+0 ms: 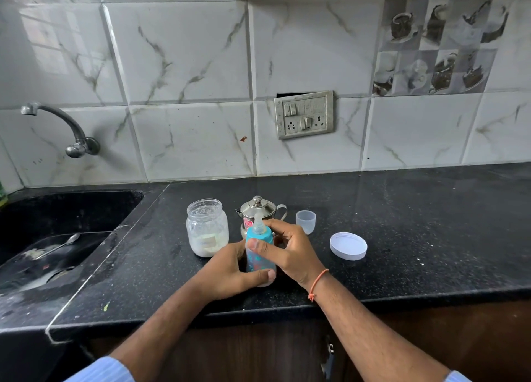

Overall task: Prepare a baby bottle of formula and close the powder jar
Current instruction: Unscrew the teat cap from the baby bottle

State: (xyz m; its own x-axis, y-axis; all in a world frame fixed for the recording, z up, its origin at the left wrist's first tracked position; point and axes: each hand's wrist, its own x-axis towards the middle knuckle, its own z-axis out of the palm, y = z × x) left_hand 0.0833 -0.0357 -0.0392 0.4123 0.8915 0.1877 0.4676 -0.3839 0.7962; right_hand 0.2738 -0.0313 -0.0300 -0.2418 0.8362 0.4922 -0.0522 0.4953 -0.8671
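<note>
Head camera view, looking down at a black speckled stone counter [402, 238] beside a dark sink [57, 223]. Near the counter's front edge stands a small clear baby bottle with a turquoise screw collar and pale teat [259, 248]. The left hand [230, 272] wraps round the bottle's lower body, thumb across the front. The right hand [290, 252] curls round its upper part, thumb pressed just under the collar. Just left of the bottle stands an open clear plastic jar with white powder at the bottom [207, 231]. Its round white lid [348, 245] lies flat on the counter, well apart to the right. Behind the bottle is a small lidded steel pot with a handle [260, 212], and to its right a small translucent measuring cup [306, 221]. A metal spoon [59, 245] lies in the sink under a wall tap [57, 129]. The step in hand looks like tightening the collar or readying the bottle for shaking. Next, the jar likely needs closing: one hand must let go, reach right for the lid and screw it on
</note>
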